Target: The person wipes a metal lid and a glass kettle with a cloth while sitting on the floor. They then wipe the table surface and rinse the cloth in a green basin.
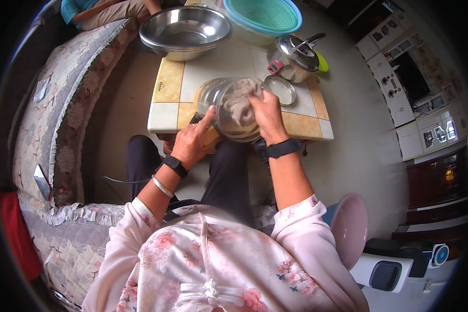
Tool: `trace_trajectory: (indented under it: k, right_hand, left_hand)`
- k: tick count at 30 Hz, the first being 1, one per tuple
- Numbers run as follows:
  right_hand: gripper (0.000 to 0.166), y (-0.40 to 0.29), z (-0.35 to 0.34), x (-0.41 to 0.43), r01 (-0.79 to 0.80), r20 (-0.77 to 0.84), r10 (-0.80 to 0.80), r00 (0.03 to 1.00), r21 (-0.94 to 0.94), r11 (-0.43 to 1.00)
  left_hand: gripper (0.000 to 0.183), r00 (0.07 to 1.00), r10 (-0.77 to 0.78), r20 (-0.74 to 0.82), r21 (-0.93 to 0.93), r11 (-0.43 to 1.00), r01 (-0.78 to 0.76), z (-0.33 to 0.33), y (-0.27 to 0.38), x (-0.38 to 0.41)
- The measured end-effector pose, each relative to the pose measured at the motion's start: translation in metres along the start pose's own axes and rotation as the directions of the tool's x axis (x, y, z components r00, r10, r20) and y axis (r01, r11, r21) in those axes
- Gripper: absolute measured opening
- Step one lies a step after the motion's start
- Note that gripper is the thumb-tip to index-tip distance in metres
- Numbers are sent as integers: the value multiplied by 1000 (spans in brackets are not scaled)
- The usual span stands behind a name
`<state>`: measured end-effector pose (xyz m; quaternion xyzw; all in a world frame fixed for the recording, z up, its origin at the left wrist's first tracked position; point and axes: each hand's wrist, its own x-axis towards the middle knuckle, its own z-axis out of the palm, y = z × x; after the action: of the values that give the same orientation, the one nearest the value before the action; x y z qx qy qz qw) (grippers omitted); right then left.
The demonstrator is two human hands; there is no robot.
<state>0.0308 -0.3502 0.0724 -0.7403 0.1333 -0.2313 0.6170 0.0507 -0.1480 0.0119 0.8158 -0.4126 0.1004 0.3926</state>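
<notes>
A clear jug (210,93) with a tan and black handle (210,135) is tilted on its side over the near edge of the tiled table. Around that handle wraps my left hand (189,143), its index finger stretched along the jug's wall. My right hand (268,115) grips a bunched grey-brown cloth (240,102) against the jug. Whether the cloth is inside the jug or on its outer side, I cannot tell. Just beyond my right hand lies a round, metal-rimmed lid (284,90) on the tabletop.
On the table (197,78) stand a steel basin (187,31), nested plastic colanders (263,17) and a lidded pot (296,58) with a pink object (275,67) beside it. A floral-covered sofa (72,101) runs along the left, where another person (109,15) sits. A pink basin (351,230) stands right.
</notes>
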Motion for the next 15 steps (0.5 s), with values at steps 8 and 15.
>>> trace_trajectory:
  k: [8, 15]
  right_hand:
    - [26, -40, 8, -56, 518, 564, -203, 800, -479, 709]
    - [39, -97, -31, -54, 515, 131, -600, 789, -675, 529]
  left_hand:
    - [104, 1000, -27, 7, 27, 999, 27, -8, -16, -4]
    - [105, 1000, 18, 18, 31, 999, -19, -13, -4, -1]
